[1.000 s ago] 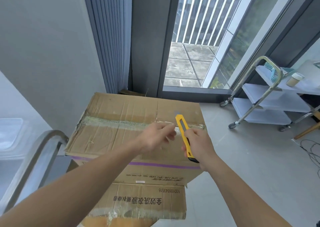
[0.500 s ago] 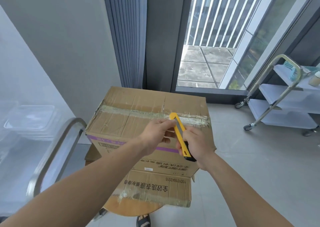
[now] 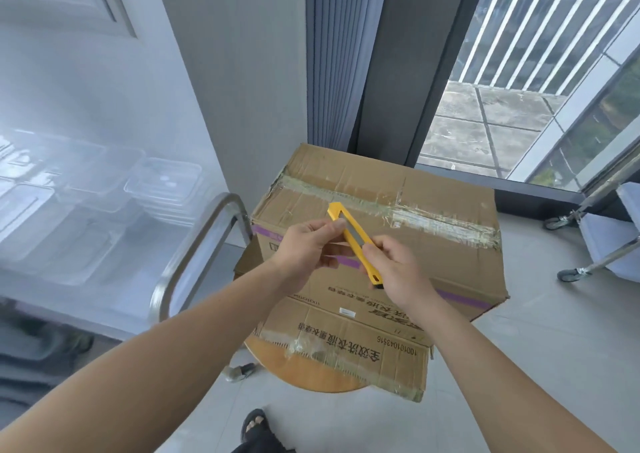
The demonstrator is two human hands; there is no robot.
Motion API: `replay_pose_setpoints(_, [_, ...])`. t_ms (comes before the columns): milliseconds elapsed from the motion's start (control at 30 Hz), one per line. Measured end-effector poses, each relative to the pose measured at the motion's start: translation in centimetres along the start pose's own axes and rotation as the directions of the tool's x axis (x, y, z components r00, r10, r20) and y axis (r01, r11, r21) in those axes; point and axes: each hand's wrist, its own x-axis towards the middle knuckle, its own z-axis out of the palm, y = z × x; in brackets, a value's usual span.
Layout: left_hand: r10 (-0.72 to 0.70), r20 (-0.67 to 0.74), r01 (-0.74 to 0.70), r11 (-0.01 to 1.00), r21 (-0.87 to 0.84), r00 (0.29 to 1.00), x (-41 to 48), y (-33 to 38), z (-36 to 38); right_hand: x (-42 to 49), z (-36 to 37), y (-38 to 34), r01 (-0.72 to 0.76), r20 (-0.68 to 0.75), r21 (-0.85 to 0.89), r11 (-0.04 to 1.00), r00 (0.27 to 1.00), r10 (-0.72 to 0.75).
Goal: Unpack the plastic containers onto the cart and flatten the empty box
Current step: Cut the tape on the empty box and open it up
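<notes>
Both hands are clamped on a yellow knife [image 3: 352,241] held tilted above the box [image 3: 398,255]. The left hand [image 3: 304,255] pinches it near the top, over the metal blade strip. The right hand [image 3: 394,272] grips the lower handle and hides most of it. Whether any blade sticks out past the tip is hard to make out.

The box is closed, with wrinkled tape [image 3: 433,217] along its top seam. It sits on a flat piece of cardboard [image 3: 346,348], which covers most of a round wooden stool [image 3: 304,373].

Just left of the box is the cart [image 3: 197,248], cut off by the frame. Its clear containers [image 3: 166,189] are blurred, so their number cannot be told. A second cart [image 3: 604,241] is cropped at the right edge. A sandalled foot [image 3: 255,425] shows at the bottom.
</notes>
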Motion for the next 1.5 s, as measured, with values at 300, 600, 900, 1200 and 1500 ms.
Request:
replay_pose_setpoints(300, [-0.124, 0.019, 0.122, 0.988, 0.092, 0.992, 0.3, -0.8, -11.4, 2.8, 9.0, -0.8, -0.035, 0.113, -0.166, 0.986, 0.992, 0.054])
replay_pose_setpoints(600, [-0.206, 0.001, 0.199, 0.949, 0.245, 0.979, 1.9, -1.1, -20.1, 5.2, 17.5, -0.5, -0.003, 0.16, -0.404, 0.915, 0.984, 0.074])
replay_pose_setpoints(900, [-0.311, -0.142, 0.33, 0.718, 0.613, 0.94, 2.8, -8.1, -22.9, 7.0, 21.8, 6.4, -0.176, 0.021, -0.685, 0.707, 0.965, 0.26])
replay_pose_setpoints(1200, [-0.321, -0.276, 0.406, 0.473, 0.782, 0.906, 4.0, -19.0, -24.8, 11.7, 27.0, 15.2, -0.198, 0.012, -0.802, 0.563, 0.938, 0.347])
replay_pose_setpoints(1500, [-0.378, -0.41, 0.55, 0.44, 0.709, 0.83, 5.3, -25.7, -27.6, 19.0, 32.9, 20.3, -0.213, 0.049, -0.8, 0.561, 0.909, 0.414])
